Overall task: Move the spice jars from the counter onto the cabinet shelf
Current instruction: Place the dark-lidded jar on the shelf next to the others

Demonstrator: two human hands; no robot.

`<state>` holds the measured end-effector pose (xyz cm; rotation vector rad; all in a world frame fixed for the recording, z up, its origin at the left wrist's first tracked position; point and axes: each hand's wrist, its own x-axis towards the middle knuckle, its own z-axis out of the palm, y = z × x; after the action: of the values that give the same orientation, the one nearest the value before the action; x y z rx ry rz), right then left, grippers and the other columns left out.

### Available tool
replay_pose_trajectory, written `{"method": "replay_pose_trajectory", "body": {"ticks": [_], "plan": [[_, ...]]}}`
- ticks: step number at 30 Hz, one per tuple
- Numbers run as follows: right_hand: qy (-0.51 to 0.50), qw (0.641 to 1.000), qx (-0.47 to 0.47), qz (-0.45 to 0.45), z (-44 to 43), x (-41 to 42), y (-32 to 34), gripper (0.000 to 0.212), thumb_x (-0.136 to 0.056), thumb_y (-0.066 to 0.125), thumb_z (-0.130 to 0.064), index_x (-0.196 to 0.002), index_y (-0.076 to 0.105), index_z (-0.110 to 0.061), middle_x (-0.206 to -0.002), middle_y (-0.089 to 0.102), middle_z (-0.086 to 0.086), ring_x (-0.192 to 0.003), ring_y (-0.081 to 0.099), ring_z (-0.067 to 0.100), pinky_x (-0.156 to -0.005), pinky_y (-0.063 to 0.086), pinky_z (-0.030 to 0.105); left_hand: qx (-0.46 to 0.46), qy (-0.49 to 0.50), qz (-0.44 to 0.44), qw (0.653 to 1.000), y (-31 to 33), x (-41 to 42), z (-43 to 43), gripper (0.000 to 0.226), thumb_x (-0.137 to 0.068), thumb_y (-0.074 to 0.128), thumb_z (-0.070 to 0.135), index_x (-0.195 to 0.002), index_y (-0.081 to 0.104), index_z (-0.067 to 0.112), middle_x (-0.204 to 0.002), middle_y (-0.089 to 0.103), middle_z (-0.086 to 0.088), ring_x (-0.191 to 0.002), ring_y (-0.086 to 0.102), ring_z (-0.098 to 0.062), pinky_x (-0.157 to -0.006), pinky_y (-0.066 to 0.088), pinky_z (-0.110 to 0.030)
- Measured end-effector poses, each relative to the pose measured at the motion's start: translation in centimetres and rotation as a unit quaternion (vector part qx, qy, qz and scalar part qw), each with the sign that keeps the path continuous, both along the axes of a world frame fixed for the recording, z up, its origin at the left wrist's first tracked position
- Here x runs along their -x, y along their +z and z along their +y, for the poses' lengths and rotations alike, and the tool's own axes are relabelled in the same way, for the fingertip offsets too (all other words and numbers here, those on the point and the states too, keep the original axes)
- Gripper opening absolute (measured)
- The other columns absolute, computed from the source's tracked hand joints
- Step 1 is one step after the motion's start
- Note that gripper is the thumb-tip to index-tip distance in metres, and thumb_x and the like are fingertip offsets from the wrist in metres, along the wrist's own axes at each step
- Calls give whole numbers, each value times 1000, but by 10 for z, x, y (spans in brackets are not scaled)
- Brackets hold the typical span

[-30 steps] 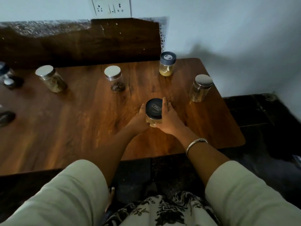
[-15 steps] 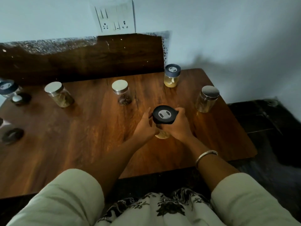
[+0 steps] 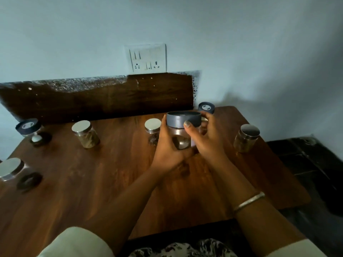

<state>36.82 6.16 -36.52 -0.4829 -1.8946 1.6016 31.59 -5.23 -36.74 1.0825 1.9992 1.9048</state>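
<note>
Two sets of fingers (image 3: 187,125) curl round a grey-lidded spice jar (image 3: 182,119). The left hand (image 3: 167,151) cups its glass side and the right hand (image 3: 209,143) grips by the lid, holding it upright over the wooden surface (image 3: 92,182). Behind it a dark-lidded jar (image 3: 206,108) is half hidden, its pale lid emblem too blurred to read. Silver-lidded jars (image 3: 152,133) stand just beside the left hand, further left, and well to the right. A socket plate (image 3: 147,58) sits on the wall.

You lifted the dark-lidded jar (image 3: 182,130) off the counter (image 3: 104,182) with both hands, left hand (image 3: 167,151) and right hand (image 3: 207,140), raising it upright, away from you.
</note>
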Motion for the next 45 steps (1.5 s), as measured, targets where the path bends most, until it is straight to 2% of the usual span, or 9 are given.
{"method": "replay_pose_trajectory", "body": {"ticks": [4,9,15,20,25,32,37,42,45], "plan": [[-14,997,73,28,-3,-4,18,58,-83,65,-35,-131,39,-15,-112,62,4,-92,66,8,-81,54,28,-25,-64,-169,983,20,12,-13,99,-72,69,-9,-144,8,19,-131,47,-9,-110,58,-16,-91,52,-35],[72,981,177,-9,-20,-10,30,62,-73,63,-51,-123,54,-15,-111,67,10,-101,66,22,-89,52,39,-44,-93,-219,970,30,13,-19,68,-74,66,1,-122,21,21,-130,40,-15,-116,52,-28,-82,55,-33],[24,991,132,15,-25,-12,46,40,-86,61,-32,-123,48,-27,-99,66,-7,-76,69,2,-58,53,17,40,-104,-68,991,38,11,-24,104,-69,69,18,-148,1,24,-144,29,-5,-131,40,-19,-103,44,-36],[102,993,58,0,-26,-18,57,59,-85,61,-28,-137,35,-32,-114,61,-13,-96,65,0,-75,56,23,29,-116,-38,992,48,16,-35,117,-71,74,4,-147,-12,26,-142,36,1,-129,44,-16,-102,45,-31],[223,965,-107,-85,-20,-28,74,109,-68,66,-47,-142,-14,-47,-119,39,-43,-99,62,-5,-85,53,22,24,-71,16,997,60,25,-53,118,-67,76,14,-148,-9,26,-137,43,10,-126,47,-7,-103,43,-28],[205,951,-190,-131,-25,-24,90,100,-72,57,-54,-137,-20,-53,-121,40,-35,-94,68,20,-82,57,43,89,-14,114,989,70,30,-72,118,-63,79,41,-150,1,25,-136,46,10,-120,51,-8,-95,47,-24],[190,947,-223,-129,-29,-20,90,102,-75,60,-48,-140,-19,-47,-129,28,-32,-128,43,11,-97,48,46,164,26,197,966,77,35,-82,117,-66,76,49,-148,-5,27,-116,58,12,-87,57,5,-72,43,-1],[213,945,-207,-139,-25,-18,91,105,-78,68,-33,-123,-23,-63,-118,36,-34,-100,63,3,-75,51,11,178,51,198,963,82,37,-87,119,-61,71,59,-147,-6,32,-121,63,9,-95,62,-2,-77,40,-2],[223,943,-203,-140,-22,-15,92,111,-77,72,-26,-122,-23,-64,-108,33,-42,-88,66,-5,-73,52,11,175,54,195,964,85,38,-87,119,-60,67,64,-147,-8,33,-125,62,5,-105,62,-8,-84,38,-8]]}}
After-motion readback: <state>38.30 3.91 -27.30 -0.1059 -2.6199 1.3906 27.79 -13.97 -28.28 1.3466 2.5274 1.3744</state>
